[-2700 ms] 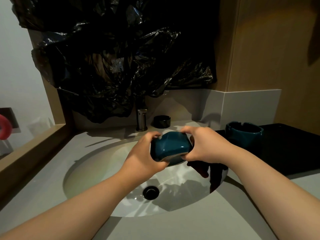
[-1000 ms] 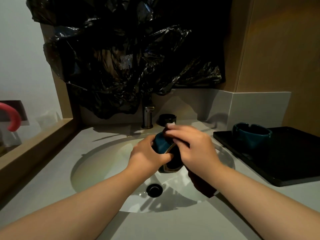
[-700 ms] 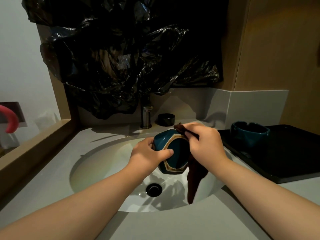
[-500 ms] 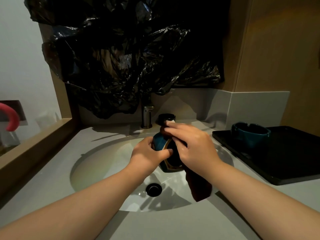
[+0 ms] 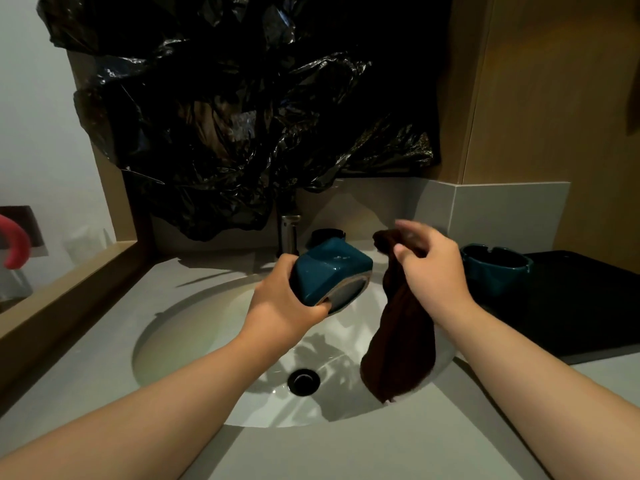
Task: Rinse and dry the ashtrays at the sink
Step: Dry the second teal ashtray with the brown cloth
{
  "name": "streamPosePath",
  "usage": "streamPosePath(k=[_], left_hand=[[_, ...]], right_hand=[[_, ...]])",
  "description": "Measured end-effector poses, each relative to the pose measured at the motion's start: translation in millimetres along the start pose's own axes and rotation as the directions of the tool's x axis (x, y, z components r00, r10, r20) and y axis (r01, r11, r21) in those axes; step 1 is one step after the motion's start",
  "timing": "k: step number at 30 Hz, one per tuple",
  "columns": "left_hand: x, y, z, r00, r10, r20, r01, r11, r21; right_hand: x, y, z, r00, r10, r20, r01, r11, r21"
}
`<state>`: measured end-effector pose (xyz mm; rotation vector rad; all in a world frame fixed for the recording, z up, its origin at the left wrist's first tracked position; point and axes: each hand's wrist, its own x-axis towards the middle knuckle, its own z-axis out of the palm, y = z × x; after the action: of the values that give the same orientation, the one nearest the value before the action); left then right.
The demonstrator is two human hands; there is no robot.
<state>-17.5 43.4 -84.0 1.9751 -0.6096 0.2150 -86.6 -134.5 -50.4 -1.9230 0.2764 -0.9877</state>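
My left hand (image 5: 281, 299) grips a teal ashtray (image 5: 329, 271) over the white sink (image 5: 194, 344), tipped so its underside faces up and its mouth points down and right. My right hand (image 5: 431, 271) is just to the right of it, apart from it, holding a dark brown cloth (image 5: 401, 334) that hangs down over the basin. A second teal ashtray (image 5: 495, 271) stands upright on a black tray (image 5: 588, 306) on the right of the counter.
A chrome tap (image 5: 289, 233) rises behind the sink, with a small black dish (image 5: 325, 234) beside it. Black plastic sheeting (image 5: 242, 116) covers the wall above. The drain (image 5: 303, 382) sits low in the basin. Grey counter (image 5: 311, 452) runs along the front.
My right hand has pulled the cloth out of the ashtray and off to the right. My left hand has turned the ashtray so its mouth now faces downward.
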Motion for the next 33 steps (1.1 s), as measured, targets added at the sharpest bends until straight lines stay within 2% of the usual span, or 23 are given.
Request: streamPosePath(k=[4,6,9,11,14,16,18,20,21,22,24,27,30,33], left_hand=[[-5.6,4.0,3.3,0.997,0.073,0.031,-0.075,0.994,0.083],[-8.6,5.2,3.0,0.993,0.113,0.015,-0.114,0.991,0.069],[-11.8,5.3,1.0,0.991,0.134,-0.007,-0.133,0.989,0.072],[-13.3,5.6,1.0,0.990,0.143,-0.015,-0.142,0.987,0.069],[-13.8,5.7,0.9,0.990,0.138,-0.040,-0.138,0.990,0.020],[-11.5,5.6,1.3,0.992,0.115,-0.046,-0.115,0.993,-0.002],[-9.4,5.8,2.4,0.996,0.071,-0.048,-0.072,0.997,-0.026],[-8.3,6.4,4.5,0.999,0.001,-0.035,-0.004,0.997,-0.083],[-7.4,5.6,5.7,0.999,-0.042,-0.018,0.039,0.992,-0.119],[-5.8,4.0,6.6,0.996,-0.091,0.007,0.091,0.983,-0.158],[-1.5,0.8,7.5,0.975,-0.209,0.074,0.221,0.945,-0.239],[3.3,-2.5,8.0,0.919,-0.357,0.165,0.391,0.876,-0.283],[3.7,-5.8,8.7,0.884,-0.412,0.221,0.462,0.846,-0.267],[2.8,-7.8,8.8,0.859,-0.438,0.267,0.496,0.841,-0.216]], right_hand=[[-16.0,-12.7,11.2,0.942,-0.310,0.129,0.318,0.947,-0.046],[-20.0,-12.3,17.6,0.928,-0.342,0.147,0.352,0.934,-0.054],[-15.4,-14.4,11.7,0.983,-0.144,0.111,0.124,0.978,0.170],[-10.6,-10.2,8.9,0.991,0.018,0.130,-0.050,0.968,0.247],[-5.8,0.9,12.5,0.949,0.261,0.176,-0.309,0.879,0.362],[-3.9,5.4,14.2,0.911,0.353,0.214,-0.411,0.831,0.376],[-3.4,4.2,13.1,0.944,0.300,0.136,-0.329,0.883,0.335],[-5.5,-1.7,10.4,0.993,0.110,0.037,-0.115,0.972,0.205],[-7.6,-2.9,11.1,0.998,0.036,0.042,-0.042,0.990,0.138],[-9.2,-2.3,12.7,0.997,0.012,0.075,-0.019,0.996,0.092],[-7.9,4.4,15.9,0.987,0.088,0.131,-0.096,0.994,0.060],[1.4,10.6,10.0,0.981,0.165,0.106,-0.166,0.986,0.003],[9.1,2.6,-3.2,0.994,0.076,0.074,-0.073,0.996,-0.051],[8.6,-2.8,-5.2,0.983,-0.019,0.184,0.055,0.980,-0.190]])
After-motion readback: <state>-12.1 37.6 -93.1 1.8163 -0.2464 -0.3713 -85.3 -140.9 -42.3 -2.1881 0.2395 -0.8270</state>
